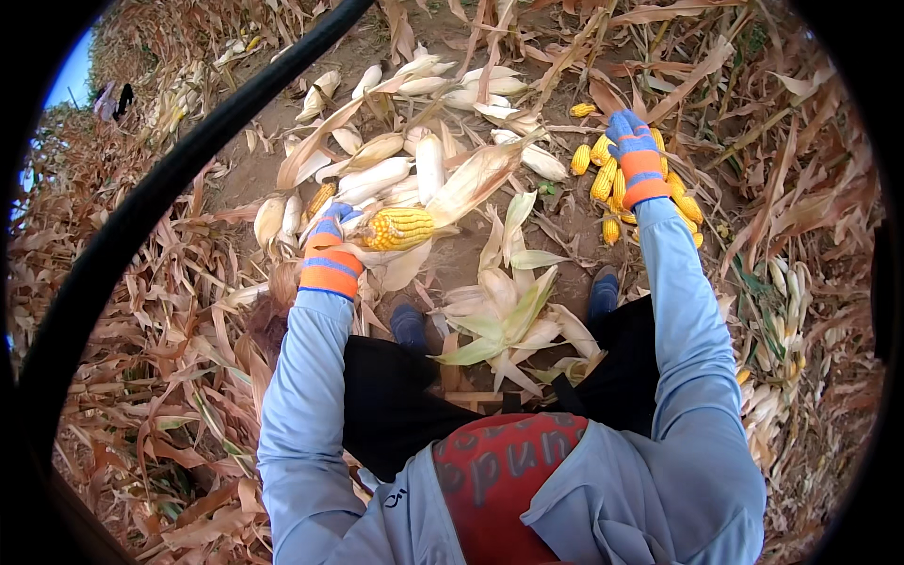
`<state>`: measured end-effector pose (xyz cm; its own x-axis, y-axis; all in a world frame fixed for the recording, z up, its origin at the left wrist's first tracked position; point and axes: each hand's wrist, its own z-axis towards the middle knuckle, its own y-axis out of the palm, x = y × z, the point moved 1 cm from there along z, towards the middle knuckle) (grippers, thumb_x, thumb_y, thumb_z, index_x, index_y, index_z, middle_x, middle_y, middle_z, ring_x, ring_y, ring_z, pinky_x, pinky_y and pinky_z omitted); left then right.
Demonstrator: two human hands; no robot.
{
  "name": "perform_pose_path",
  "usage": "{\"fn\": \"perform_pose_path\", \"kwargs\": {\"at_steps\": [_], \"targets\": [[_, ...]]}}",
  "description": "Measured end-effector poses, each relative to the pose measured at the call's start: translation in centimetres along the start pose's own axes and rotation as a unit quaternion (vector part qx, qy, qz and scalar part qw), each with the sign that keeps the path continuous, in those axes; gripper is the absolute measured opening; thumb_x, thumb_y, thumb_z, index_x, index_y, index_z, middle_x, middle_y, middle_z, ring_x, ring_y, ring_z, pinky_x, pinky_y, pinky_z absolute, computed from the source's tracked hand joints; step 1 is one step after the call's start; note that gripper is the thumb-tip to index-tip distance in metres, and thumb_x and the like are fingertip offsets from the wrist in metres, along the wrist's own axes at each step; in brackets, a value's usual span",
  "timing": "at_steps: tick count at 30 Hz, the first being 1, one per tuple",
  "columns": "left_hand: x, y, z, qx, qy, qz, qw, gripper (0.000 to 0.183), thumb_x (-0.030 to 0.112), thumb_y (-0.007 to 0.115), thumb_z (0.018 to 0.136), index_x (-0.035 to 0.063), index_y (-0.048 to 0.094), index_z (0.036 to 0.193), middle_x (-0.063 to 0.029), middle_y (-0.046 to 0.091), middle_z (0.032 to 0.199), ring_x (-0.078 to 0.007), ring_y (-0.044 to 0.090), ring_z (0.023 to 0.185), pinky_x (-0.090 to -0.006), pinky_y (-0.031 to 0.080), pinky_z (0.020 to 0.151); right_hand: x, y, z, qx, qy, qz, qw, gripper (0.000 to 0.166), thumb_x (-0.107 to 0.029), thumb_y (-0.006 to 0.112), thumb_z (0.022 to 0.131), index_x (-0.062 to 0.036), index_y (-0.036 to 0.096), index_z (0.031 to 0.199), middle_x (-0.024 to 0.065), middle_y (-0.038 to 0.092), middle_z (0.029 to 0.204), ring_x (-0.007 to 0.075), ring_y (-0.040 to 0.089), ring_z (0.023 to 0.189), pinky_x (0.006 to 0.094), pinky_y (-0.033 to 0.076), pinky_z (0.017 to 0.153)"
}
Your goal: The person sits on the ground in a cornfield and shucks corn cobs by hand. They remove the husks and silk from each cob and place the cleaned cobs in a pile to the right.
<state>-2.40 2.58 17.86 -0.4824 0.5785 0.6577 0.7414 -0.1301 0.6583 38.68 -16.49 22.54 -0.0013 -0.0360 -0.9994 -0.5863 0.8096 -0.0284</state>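
My left hand (330,253), in an orange and blue knitted glove, grips a partly husked ear of corn (400,229). Its yellow kernels face me, and pale husk (480,182) stays attached around them. Over to the right, my right hand (639,157), gloved the same way, reaches over a heap of bare yellow corn cobs (604,180). Its fingertips point away from me, and whether they hold a cob is hidden. Ahead of my left hand lies a loose pile of corn ears in pale husks (374,180).
Stripped husks (505,318) lie between my two shoes (408,326). Dry cornstalks and leaves (169,346) cover the ground on both sides. A dark curved bar or cable (191,155) crosses the view at upper left. More husks (784,311) lie at far right.
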Motion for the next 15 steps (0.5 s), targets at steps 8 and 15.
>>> {"fn": "perform_pose_path", "kwargs": {"at_steps": [8, 15], "targets": [[-3.5, 0.4, 1.5, 0.083, -0.029, 0.051, 0.995, 0.028, 0.032, 0.036, 0.088, 0.0097, 0.051, 0.097, -0.0058, 0.056, 0.091, -0.0242, 0.053, 0.083, -0.0372, 0.044, 0.078, 0.5, 9.5, -11.7, -0.403, 0.000, -0.015, 0.915, 0.026, -0.019, 0.060, 0.078, -0.0031, 0.057, 0.099, 0.0073, 0.060, 0.089, 0.0137, 0.056, 0.083, 0.0257, 0.044, 0.077], [-8.6, -1.6, 3.8, 0.067, -0.088, -0.007, 0.994, 0.025, 0.028, 0.038, 0.088, 0.0087, 0.054, 0.092, -0.0070, 0.057, 0.086, -0.0210, 0.053, 0.077, -0.0317, 0.045, 0.069, 1.4, 14.0, -15.7, -0.340, -0.133, -0.150, 0.919, 0.049, -0.016, 0.068, 0.067, -0.0018, 0.046, 0.108, 0.0132, 0.056, 0.096, 0.0212, 0.054, 0.089, 0.0303, 0.043, 0.078]]}}
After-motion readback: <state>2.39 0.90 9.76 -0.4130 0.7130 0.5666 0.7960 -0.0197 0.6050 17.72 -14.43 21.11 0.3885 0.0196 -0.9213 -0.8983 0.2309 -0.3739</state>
